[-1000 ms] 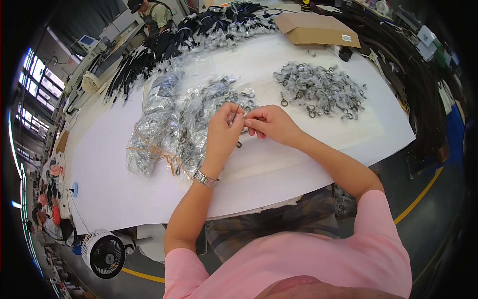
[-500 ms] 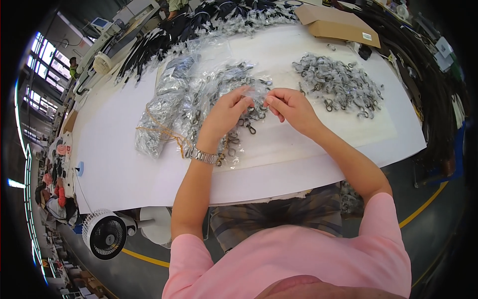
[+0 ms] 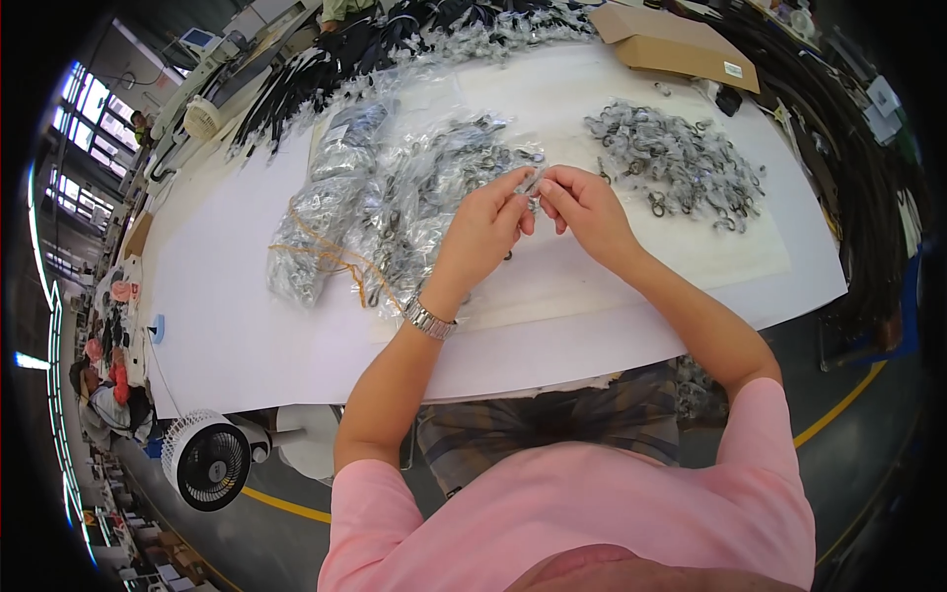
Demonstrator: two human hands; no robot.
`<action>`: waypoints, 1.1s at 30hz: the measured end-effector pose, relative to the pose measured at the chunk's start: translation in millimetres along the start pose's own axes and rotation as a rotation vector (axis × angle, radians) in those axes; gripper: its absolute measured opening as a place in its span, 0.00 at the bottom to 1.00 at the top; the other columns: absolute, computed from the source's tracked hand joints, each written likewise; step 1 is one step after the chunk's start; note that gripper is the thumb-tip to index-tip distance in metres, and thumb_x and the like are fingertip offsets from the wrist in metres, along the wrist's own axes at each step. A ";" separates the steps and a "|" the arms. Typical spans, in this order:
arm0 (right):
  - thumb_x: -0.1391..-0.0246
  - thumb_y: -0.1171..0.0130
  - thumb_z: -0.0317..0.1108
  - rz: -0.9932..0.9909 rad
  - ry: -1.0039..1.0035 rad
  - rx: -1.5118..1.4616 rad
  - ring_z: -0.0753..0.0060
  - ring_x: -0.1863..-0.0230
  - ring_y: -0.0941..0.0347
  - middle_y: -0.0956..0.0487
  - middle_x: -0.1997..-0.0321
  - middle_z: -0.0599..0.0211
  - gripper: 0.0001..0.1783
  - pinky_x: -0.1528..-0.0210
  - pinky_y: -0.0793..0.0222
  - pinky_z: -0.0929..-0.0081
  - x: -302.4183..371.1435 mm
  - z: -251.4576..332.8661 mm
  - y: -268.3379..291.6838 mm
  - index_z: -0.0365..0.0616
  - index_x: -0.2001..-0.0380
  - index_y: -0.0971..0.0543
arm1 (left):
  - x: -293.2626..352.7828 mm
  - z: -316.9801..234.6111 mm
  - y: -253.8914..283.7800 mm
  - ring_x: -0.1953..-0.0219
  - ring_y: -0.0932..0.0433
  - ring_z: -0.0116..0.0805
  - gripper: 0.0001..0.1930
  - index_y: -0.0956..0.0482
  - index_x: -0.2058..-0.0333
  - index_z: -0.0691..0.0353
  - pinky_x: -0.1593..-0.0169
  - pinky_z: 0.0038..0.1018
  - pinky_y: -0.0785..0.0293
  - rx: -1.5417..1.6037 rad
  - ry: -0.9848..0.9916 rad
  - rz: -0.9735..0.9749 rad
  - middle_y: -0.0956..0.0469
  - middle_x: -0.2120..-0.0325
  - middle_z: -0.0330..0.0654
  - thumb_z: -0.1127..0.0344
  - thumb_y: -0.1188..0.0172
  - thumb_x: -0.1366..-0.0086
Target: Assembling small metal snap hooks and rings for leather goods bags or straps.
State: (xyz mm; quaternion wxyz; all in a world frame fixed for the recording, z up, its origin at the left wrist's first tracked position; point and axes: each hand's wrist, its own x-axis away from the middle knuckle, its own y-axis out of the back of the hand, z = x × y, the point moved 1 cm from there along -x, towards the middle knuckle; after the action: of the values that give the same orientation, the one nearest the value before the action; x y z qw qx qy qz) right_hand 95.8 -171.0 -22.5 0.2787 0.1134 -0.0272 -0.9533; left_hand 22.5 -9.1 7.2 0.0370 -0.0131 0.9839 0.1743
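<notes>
My left hand (image 3: 488, 225) and my right hand (image 3: 590, 214) meet over the near side of the table, fingertips pinched close together. Between them is a small metal snap hook (image 3: 533, 185), mostly covered by the fingers, with a bit of clear wrap. Just left of and behind my left hand spreads a pile of dark metal snap hooks in clear plastic (image 3: 419, 187). To the right of my right hand lies another heap of hooks with clear wrapping (image 3: 676, 163). A metal watch (image 3: 430, 319) is on my left wrist.
A bulging clear plastic bag (image 3: 330, 207) with orange string (image 3: 340, 259) lies at the left. Black straps with wrapped ends (image 3: 395, 44) line the far edge. An open cardboard box (image 3: 681, 49) sits far right. A small fan (image 3: 207, 461) stands off the near left corner.
My left hand has moved right, away from the left pile, and its fingertips now meet those of my right hand. The right hand has barely shifted.
</notes>
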 end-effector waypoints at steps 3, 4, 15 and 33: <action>0.29 0.48 0.35 0.025 -0.007 -0.056 0.85 0.78 0.32 0.25 0.76 0.76 0.14 0.74 0.31 0.81 -0.2 1.5 -1.5 0.41 0.69 0.23 | 0.2 9.4 -3.0 0.78 0.29 0.22 0.19 0.21 0.40 0.63 0.72 0.23 0.32 -0.218 -0.124 -0.153 0.23 0.78 0.35 0.70 0.49 0.26; 0.29 0.48 0.35 0.074 -0.058 -0.137 0.85 0.76 0.31 0.24 0.74 0.76 0.12 0.71 0.29 0.81 -2.7 -1.5 1.3 0.41 0.66 0.22 | -0.8 9.6 -3.5 0.78 0.30 0.21 0.18 0.20 0.42 0.63 0.72 0.22 0.33 -0.242 -0.173 -0.184 0.22 0.78 0.35 0.70 0.49 0.26; 0.40 0.33 0.40 0.076 0.058 0.405 0.70 0.63 0.22 0.19 0.54 0.66 0.18 0.53 0.24 0.70 -15.2 -17.9 5.4 0.46 0.50 0.19 | -9.8 13.1 34.7 0.79 0.30 0.17 0.12 0.15 0.55 0.65 0.75 0.18 0.36 0.022 -0.001 -0.285 0.23 0.77 0.31 0.68 0.46 0.27; 0.35 0.40 0.29 0.030 0.060 0.255 0.80 0.67 0.24 0.19 0.67 0.71 0.04 0.65 0.29 0.78 -14.6 -20.4 4.4 0.41 0.65 0.22 | -13.0 39.8 17.4 0.56 0.19 0.49 0.18 0.17 0.54 0.64 0.51 0.38 0.24 -0.351 -0.231 -0.148 0.16 0.63 0.49 0.66 0.31 0.42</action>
State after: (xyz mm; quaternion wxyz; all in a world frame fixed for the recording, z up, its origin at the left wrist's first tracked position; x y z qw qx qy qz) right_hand 114.8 -166.6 -38.9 0.2770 0.1759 -0.1414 -0.9340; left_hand 37.6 21.1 -23.1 0.1593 -0.0715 0.9241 0.3398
